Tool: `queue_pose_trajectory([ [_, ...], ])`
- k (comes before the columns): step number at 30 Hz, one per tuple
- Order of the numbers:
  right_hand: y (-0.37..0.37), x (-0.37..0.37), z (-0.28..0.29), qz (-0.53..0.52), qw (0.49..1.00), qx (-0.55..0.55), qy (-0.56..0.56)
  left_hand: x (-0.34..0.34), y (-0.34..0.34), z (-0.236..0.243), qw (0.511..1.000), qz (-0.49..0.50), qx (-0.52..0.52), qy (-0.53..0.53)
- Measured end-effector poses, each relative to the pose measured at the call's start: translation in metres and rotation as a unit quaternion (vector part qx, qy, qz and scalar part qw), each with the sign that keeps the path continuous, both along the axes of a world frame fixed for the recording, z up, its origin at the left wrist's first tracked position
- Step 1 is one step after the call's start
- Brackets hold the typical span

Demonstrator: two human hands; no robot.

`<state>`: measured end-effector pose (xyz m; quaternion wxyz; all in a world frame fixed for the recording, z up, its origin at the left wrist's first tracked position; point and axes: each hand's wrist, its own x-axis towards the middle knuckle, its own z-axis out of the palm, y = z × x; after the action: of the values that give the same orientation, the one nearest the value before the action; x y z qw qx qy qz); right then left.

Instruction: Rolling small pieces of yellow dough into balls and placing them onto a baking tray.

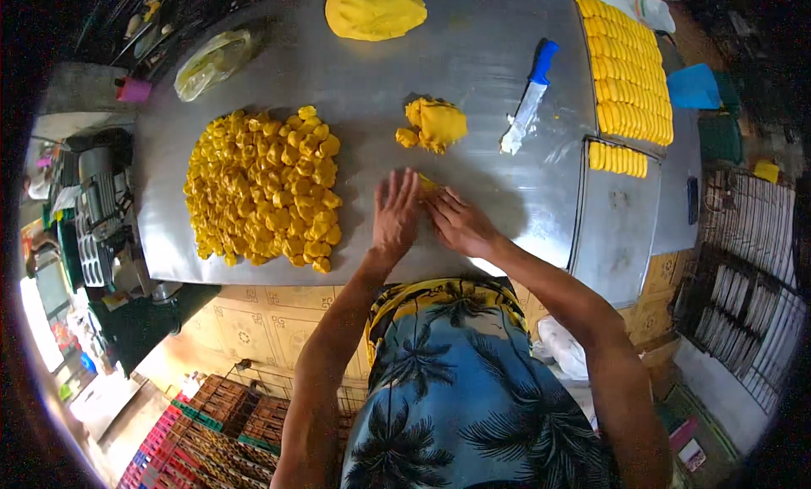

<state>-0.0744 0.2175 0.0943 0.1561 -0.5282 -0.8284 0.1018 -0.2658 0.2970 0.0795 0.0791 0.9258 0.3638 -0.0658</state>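
- Where the two palms meet on the steel table (473,58), the left hand (395,214) lies flat with its fingers spread and straight, pressing down rather than gripping.
- The right hand (460,223) lies just beside it, also flat and open, fingers angled toward the left one.
- Between the fingertips a small piece of yellow dough (429,183) peeks out, mostly hidden; its long axis seems to run across, from one hand to the other.
- Just beyond the fingers sits a bigger dough lump (434,123), slightly nearer the right hand.
- To the left lies a heap of small dough pieces (262,189); to the right a blue-handled knife (529,98), then trays of shaped pieces (625,66).
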Motion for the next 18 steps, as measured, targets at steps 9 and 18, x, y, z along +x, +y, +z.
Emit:
queue_pose_trajectory([
  [9,-0.045,0.013,0.009,-0.056,0.995,-0.055,0.063,0.05,-0.006,-0.019,0.991,0.094,-0.011,-0.092],
  [18,-0.057,0.071,0.018,-0.183,0.948,-0.015,0.259,0.076,-0.033,0.007,0.991,0.104,-0.052,-0.069],
])
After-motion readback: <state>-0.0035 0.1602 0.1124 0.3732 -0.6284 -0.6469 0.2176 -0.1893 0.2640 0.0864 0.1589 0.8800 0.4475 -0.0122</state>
